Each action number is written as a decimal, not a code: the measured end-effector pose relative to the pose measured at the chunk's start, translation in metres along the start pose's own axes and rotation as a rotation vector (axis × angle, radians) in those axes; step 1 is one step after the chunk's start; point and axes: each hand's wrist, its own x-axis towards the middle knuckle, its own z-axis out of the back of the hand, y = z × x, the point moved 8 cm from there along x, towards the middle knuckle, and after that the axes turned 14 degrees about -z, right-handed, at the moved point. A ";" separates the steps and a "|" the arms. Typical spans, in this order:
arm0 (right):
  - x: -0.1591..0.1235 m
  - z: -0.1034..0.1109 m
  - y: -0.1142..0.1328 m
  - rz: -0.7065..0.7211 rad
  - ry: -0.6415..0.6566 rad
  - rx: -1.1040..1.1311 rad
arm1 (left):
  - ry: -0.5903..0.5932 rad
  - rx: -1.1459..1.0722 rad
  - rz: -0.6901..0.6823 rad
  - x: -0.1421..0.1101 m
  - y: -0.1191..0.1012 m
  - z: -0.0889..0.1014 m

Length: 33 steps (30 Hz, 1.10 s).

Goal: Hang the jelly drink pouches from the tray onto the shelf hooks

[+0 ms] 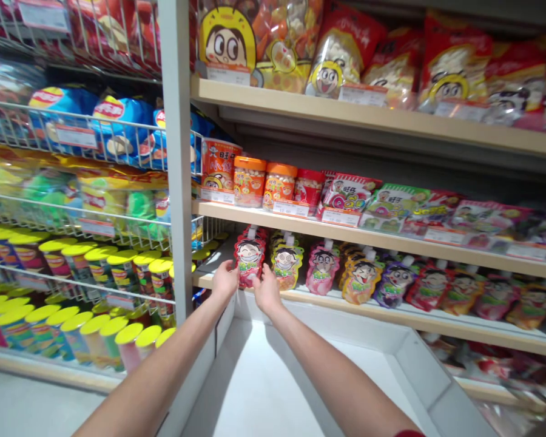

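A red spouted pouch [250,261] with a grinning cartoon face stands upright at the left end of a low shelf, with more of its kind behind it. My left hand [225,279] is at its left edge, fingers bent against it. From the other side, my right hand [267,288] holds its right edge, thumb toward the front and fingers reaching back. Part of the fingertips is hidden behind the pouch. Just right of my right hand is a yellow spouted pouch [286,264], followed by a pink pouch [323,270].
More pouches [395,282] line the shelf to the right. Above them, a shelf edge [391,243] carries jars and candy bags. A grey post [176,158] and wire racks of chips stand left. Below my arms is a white open bin [264,376] with raised walls.
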 end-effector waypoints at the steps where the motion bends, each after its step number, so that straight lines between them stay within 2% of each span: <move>1: -0.010 0.006 -0.002 0.037 0.036 0.036 | -0.018 -0.007 -0.007 -0.007 -0.002 0.003; 4: -0.039 0.035 -0.022 0.082 0.152 0.116 | -0.016 -0.086 -0.014 -0.031 -0.011 0.002; 6: -0.053 0.068 -0.044 0.020 0.168 0.166 | 0.031 -0.179 0.003 -0.050 -0.024 -0.006; 8: -0.061 0.108 -0.062 -0.066 0.135 0.218 | 0.078 -0.271 -0.001 -0.069 -0.048 -0.013; 10: -0.071 0.152 -0.062 -0.079 0.068 0.251 | 0.124 -0.372 -0.082 -0.089 -0.087 -0.016; 12: -0.088 0.196 -0.041 0.025 -0.033 0.265 | 0.154 -0.475 -0.231 -0.111 -0.136 -0.012; 14: -0.115 0.234 -0.006 0.195 -0.122 0.296 | 0.163 -0.569 -0.386 -0.137 -0.185 -0.001; 17: -0.153 0.267 0.042 0.416 -0.134 0.316 | 0.282 -0.630 -0.518 -0.176 -0.237 0.005; 19: -0.165 0.276 0.056 0.452 -0.119 0.305 | 0.364 -0.643 -0.531 -0.193 -0.253 0.001; 21: -0.167 0.281 0.060 0.450 -0.106 0.309 | 0.412 -0.642 -0.514 -0.201 -0.257 -0.005; 27: -0.162 0.281 0.055 0.451 -0.055 0.361 | 0.452 -0.608 -0.525 -0.203 -0.260 -0.022; 29: -0.156 0.276 0.048 0.423 -0.027 0.368 | 0.490 -0.596 -0.521 -0.195 -0.258 -0.030; 31: -0.140 0.272 0.030 0.347 0.000 0.366 | 0.491 -0.588 -0.488 -0.176 -0.246 -0.035; 33: -0.115 0.277 -0.001 0.235 -0.018 0.380 | 0.387 -0.576 -0.423 -0.139 -0.224 -0.029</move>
